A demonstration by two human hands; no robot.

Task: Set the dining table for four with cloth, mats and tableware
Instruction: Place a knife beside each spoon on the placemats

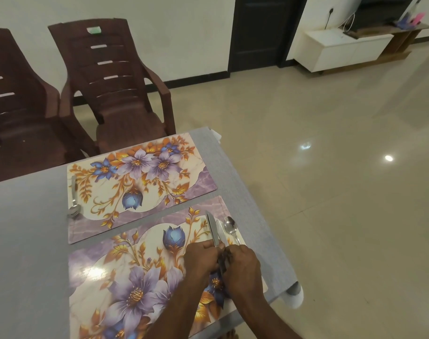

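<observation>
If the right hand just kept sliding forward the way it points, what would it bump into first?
Probably the spoon lying just ahead of the right hand on the near mat; its handle seems to run under the fingers, though height is hard to judge.

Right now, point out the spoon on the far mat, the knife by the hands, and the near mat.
far spoon (73,208), head view, on its bowl.
knife (213,228), head view, on mid-blade.
near mat (125,272), head view, on bare floral print left of the hands.

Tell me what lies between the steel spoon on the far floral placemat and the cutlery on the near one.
In the head view, only printed mat surface and a thin strip of grey tablecloth separate the far spoon from the near cutlery; nothing else lies there.
</observation>
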